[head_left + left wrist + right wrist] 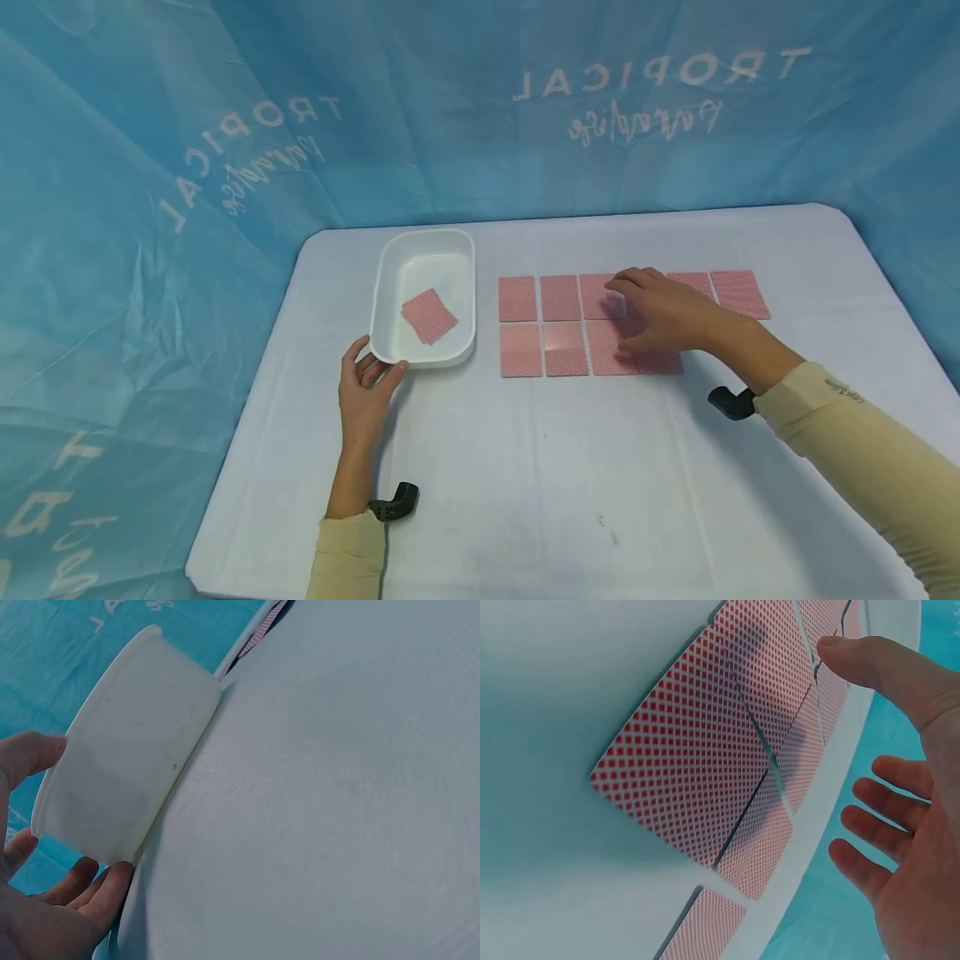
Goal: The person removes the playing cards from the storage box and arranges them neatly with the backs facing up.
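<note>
My left hand (363, 408) holds the near left corner of a white plastic tub (468, 287), its thumb on the near rim and its fingers round the left side. In the left wrist view the thumb touches the edge of the tub (139, 735), while fingertips meet its lower corner. A few overlapping playing cards (429, 317) lie inside, red-patterned backs up. Over the right part of two rows of face-down cards (566, 348) hovers my right hand (667, 312), fingers loosely bent and apart, partly covering some cards. Nothing is between its thumb and fingers in the right wrist view.
A white cloth covers the table (525, 483). Blue printed curtains (450, 108) hang behind it and along the left side. The upper row of cards reaches further right, ending with a card (738, 293). Each wrist wears a black device (395, 502).
</note>
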`<state>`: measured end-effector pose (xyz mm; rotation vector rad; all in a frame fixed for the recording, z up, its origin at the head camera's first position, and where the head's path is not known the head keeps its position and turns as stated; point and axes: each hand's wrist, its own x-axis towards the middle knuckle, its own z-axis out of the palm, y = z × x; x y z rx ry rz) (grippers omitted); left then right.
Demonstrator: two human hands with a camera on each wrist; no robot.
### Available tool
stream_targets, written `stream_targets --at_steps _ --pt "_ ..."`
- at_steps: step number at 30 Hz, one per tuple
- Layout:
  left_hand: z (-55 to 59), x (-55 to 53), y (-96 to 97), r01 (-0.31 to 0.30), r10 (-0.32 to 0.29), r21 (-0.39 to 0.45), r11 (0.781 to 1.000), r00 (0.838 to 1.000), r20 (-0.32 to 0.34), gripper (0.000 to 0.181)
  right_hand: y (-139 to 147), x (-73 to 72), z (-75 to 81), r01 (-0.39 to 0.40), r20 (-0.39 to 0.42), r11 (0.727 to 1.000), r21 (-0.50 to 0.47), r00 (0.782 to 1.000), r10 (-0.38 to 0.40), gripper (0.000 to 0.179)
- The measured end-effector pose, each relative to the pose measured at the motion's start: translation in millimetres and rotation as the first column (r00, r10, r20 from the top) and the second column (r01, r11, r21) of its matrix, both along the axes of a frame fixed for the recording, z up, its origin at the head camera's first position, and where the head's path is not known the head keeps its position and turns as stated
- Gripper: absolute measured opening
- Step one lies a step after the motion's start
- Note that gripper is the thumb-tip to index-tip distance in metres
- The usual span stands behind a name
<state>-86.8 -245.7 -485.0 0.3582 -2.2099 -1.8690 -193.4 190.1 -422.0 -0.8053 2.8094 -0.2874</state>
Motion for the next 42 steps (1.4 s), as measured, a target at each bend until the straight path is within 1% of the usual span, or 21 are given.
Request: stream_targets --at_steps 2,6,9,13,19,25,31,34,37,42 --pt "-1.7 0.7 0.4 -0.001 0.001 -0.004 1.0 1.0 0.0 0.076 -3 0.2 -1.0 0.004 0.008 1.0 -0.002 1.0 -0.004 0.094" --pt "-3.1 1.2 0.5 -0.008 0.008 -0.009 1.0 1.0 0.0 0.076 -8 -1.0 -1.9 -0.005 -0.021 1.0 -0.022 1.0 0.005 0.09" --pt "-2.8 1.2 0.2 -0.006 0.006 -0.011 1.0 1.0 -0.006 0.076 -12 -2.6 -2.5 -0.009 -0.021 0.999 -0.043 1.0 0.008 0.088" --pt "-1.8 0.3 -0.2 0.003 -0.003 -0.01 1.0 1.0 -0.015 0.076 -18 -4.7 -2.7 -0.014 -0.002 0.999 -0.047 1.0 0.014 0.087" --pt "-2.4 0.0 -0.2 -0.003 0.003 -0.001 1.0 1.0 -0.01 0.075 -31 -8.7 0.5 -0.054 -0.024 0.997 -0.055 0.998 0.053 0.09" --pt "-3.6 0.3 0.2 -0.008 0.008 -0.002 1.0 1.0 -0.01 0.075 -40 -10.8 -1.9 -0.057 -0.021 0.995 -0.081 0.998 0.056 0.091" --pt "-0.5 -1.3 -1.2 0.004 -0.004 -0.024 1.0 1.0 -0.009 0.076 -49 -11.5 -0.9 -0.084 -0.035 0.991 -0.104 0.996 0.081 0.088" --pt "0.9 -2.0 -0.7 0.001 -0.001 -0.034 0.999 1.0 -0.009 0.076 -56 -12.0 3.0 -0.082 -0.023 0.991 -0.11 0.997 0.08 0.088" --pt "1.3 -1.7 0.5 -0.001 0.001 -0.024 1.0 1.0 -0.01 0.075 -62 -12.6 6.0 -0.079 -0.011 0.989 -0.123 0.997 0.079 0.085" --pt "-0.3 0.9 1.6 -0.012 0.012 -0.008 1.0 1.0 0.002 0.074 -73 -14.8 5.3 -0.092 0.001 0.988 -0.123 0.996 0.093 0.082"
